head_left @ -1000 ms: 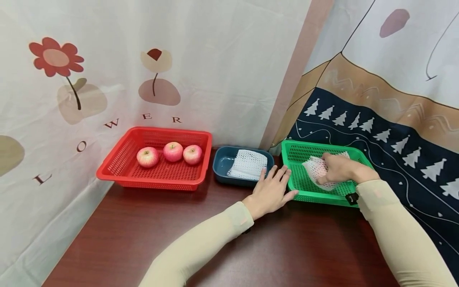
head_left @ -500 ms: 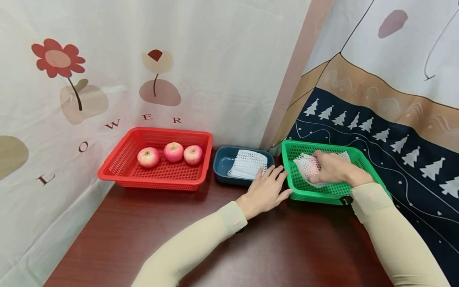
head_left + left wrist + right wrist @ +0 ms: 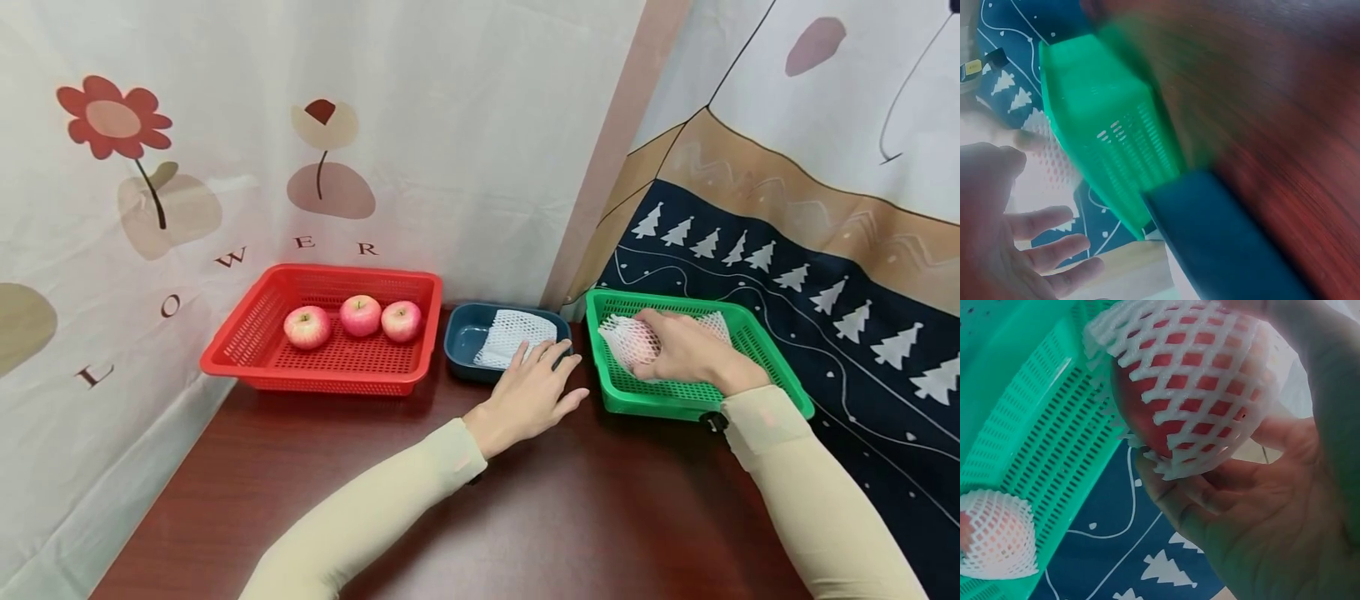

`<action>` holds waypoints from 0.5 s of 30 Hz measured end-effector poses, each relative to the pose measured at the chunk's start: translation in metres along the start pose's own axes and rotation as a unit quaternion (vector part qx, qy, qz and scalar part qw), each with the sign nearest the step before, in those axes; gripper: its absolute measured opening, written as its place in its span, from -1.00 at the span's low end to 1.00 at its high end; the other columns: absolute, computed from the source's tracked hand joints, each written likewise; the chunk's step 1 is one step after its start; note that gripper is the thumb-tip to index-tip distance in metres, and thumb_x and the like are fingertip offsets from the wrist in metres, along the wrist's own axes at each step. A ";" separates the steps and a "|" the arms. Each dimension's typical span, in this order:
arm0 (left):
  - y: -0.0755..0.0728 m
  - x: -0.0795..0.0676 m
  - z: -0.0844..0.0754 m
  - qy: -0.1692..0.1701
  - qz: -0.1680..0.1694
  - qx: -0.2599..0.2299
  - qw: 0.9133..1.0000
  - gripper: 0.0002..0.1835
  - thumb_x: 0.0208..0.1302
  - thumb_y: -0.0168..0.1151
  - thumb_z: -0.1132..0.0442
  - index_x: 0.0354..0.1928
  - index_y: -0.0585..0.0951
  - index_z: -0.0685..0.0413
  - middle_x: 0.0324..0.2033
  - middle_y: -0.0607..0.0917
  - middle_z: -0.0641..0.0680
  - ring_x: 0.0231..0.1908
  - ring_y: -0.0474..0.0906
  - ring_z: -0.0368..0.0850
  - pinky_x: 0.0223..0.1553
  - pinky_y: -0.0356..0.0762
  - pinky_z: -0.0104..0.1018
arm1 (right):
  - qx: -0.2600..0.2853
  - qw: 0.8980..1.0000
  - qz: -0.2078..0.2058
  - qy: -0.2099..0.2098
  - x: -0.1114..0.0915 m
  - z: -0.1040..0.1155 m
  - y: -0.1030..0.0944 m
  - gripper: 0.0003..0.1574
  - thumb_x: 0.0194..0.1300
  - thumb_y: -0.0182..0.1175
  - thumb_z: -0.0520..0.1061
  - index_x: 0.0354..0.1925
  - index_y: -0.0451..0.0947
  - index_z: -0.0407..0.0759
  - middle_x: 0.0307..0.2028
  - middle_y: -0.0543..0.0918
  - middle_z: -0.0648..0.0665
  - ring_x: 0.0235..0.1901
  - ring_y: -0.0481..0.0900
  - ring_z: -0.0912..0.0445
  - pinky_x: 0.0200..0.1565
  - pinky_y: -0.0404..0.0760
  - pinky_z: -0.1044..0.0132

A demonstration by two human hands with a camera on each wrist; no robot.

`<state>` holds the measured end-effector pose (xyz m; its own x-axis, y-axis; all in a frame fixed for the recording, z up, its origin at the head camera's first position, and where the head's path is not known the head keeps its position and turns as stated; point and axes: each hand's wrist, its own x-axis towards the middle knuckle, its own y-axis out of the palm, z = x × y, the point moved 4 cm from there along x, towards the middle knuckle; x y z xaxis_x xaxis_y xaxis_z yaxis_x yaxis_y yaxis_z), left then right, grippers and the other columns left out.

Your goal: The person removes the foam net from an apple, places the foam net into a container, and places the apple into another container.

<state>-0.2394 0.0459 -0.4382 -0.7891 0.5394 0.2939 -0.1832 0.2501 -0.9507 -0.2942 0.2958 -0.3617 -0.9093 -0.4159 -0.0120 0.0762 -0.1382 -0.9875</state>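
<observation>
My right hand (image 3: 686, 350) grips an apple in a white foam net (image 3: 1194, 387), with fingers and thumb around it, over the green basket (image 3: 761, 329). A second netted apple (image 3: 1000, 534) lies in that basket, mostly hidden behind the hand in the head view. My left hand (image 3: 525, 392) holds nothing. Its fingers are spread and loosely extended near the front rim of the small dark blue tray (image 3: 467, 337). White foam nets (image 3: 513, 333) lie flat inside that tray, partly behind the left fingers.
Left of the blue tray stands a red basket (image 3: 322, 379) with three bare apples (image 3: 361, 316). All the containers stand in a row on a dark red-brown table (image 3: 570, 517), close to the printed curtain (image 3: 465, 167) behind.
My right hand has moved left within the green basket, carrying the netted apple along. The left hand has drifted left and slightly down, away from the green basket's edge.
</observation>
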 end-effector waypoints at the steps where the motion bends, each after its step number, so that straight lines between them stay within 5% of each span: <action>1: -0.001 -0.002 0.001 0.000 -0.001 0.000 1.000 -0.32 0.82 0.07 -0.32 0.70 0.55 -0.14 0.75 0.49 0.06 0.73 0.43 0.09 0.79 0.35 0.33 | 0.002 1.000 -0.002 -0.002 0.000 0.002 0.000 0.09 0.32 0.62 0.19 0.60 0.47 -0.25 0.31 0.74 -0.41 0.14 0.72 -0.23 0.19 0.78 -0.32; 15: -0.014 -0.025 0.018 0.002 -0.019 -0.007 1.000 -0.33 0.77 0.17 -0.30 0.69 0.57 -0.15 0.73 0.52 0.08 0.69 0.47 0.10 0.77 0.36 0.35 | 0.021 0.998 -0.047 -0.035 -0.003 0.023 0.002 0.04 0.30 0.63 0.09 0.63 0.51 -0.12 0.38 0.71 -0.49 0.38 0.60 -0.47 0.27 0.72 -0.50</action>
<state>-0.2281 0.0148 -0.4341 -0.7792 0.5332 0.3295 -0.2036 0.2818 -0.9376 -0.2823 0.2760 -0.3599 -0.8829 -0.4604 0.0928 0.0105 -0.2169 -0.9761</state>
